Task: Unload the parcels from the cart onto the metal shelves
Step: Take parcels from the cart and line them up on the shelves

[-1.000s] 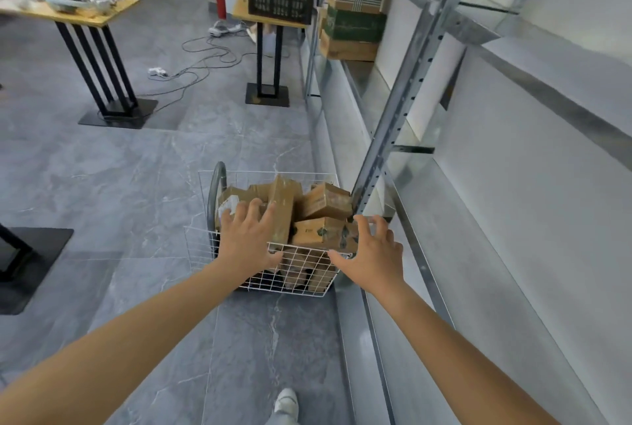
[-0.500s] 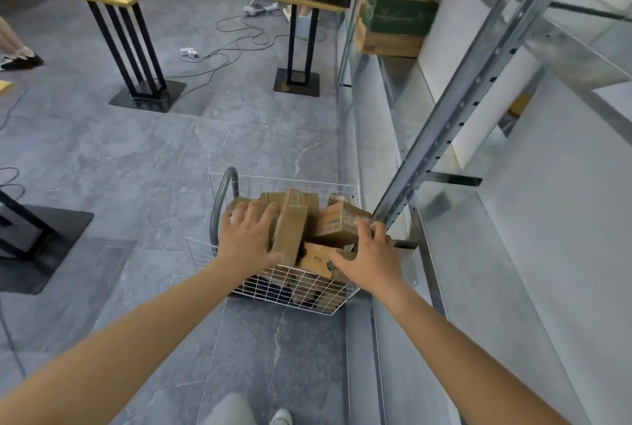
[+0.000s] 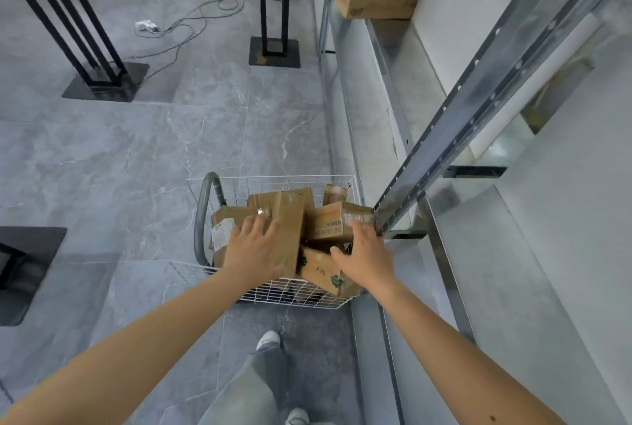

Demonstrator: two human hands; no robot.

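Now both hands rest on the parcels in the cart.
Left hand (image 3: 253, 248) lies flat, fingers spread, over the tall box (image 3: 289, 216) and the labelled box (image 3: 222, 223) beside it. Right hand (image 3: 366, 259) is spread too, with its fingers on the printed box (image 3: 331, 223) and its thumb out above the low box (image 3: 319, 270). Neither hand plainly grips. The printed box lies directly under the right hand, its long axis across the cart (image 3: 270, 179) and its far end touching or just short of the upright (image 3: 478, 100). The shelf (image 3: 478, 253) sits just right of the cart, so the right hand is nearer. A lift probably goes up and right, clear of that upright.
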